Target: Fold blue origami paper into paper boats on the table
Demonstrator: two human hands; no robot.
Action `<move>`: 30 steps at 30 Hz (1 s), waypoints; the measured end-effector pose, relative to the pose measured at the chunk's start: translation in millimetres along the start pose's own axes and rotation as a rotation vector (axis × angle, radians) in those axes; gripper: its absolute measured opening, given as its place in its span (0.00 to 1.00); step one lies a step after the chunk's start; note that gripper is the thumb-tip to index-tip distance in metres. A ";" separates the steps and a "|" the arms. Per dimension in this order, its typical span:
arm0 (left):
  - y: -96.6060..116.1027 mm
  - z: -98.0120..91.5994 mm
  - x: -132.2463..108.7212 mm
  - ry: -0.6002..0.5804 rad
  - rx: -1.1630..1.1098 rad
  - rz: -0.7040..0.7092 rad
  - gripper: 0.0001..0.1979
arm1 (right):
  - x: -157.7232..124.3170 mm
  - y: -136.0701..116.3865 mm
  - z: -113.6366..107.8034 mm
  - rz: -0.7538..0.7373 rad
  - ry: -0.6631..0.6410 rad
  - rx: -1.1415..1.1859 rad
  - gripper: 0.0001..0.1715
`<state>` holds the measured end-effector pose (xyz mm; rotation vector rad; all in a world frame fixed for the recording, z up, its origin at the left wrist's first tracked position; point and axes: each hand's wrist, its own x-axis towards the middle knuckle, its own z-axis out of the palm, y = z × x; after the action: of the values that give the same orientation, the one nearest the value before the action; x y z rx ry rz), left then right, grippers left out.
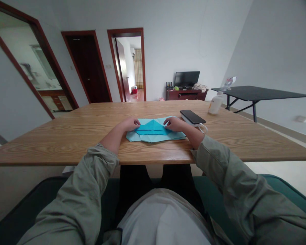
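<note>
While both forearms reach over the near edge of the wooden table (97, 119), the head view shows me the hands set opposite each other at the two ends of a folded blue paper (153, 129). Its bright upper part rises to a central peak at the far side, with a straight band across the near side; a pale blue layer (153, 139) spreads around and under it, flat on the tabletop. The left hand (130, 124) comes in from the near left, back upward, fingers curled inward and nearly closed at the paper's left end. The right hand (173, 124) mirrors it from the near right, wrist bent and fingertips turned down onto the right end, only a little apart. Both touch the paper; whether either pinches it or merely presses, I cannot tell at this size. Grey-green sleeves (219, 160) are pushed up the forearms.

Just beyond the right wrist lies a dark phone (192, 116) on a white block (187, 120), with a looped white cable (203, 128) beside the right forearm; these crowd that hand's far right side. Farther right stands a white bottle (215, 103), well apart from the paper. Behind the bottle is a black table (260, 92); at the far wall, a television (187, 79) stands on a reddish cabinet (186, 95).
</note>
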<state>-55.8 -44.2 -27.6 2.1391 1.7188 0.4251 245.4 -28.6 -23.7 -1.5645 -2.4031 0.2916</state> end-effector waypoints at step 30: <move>1.7 -2.8 -1.7 0.040 -0.064 0.105 0.16 | -2.4 -4.2 -4.9 -0.010 -0.077 -0.118 0.26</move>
<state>-56.0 -46.0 -24.4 2.1958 1.5961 0.5483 244.3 -32.4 -18.1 -1.6180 -2.5281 0.2155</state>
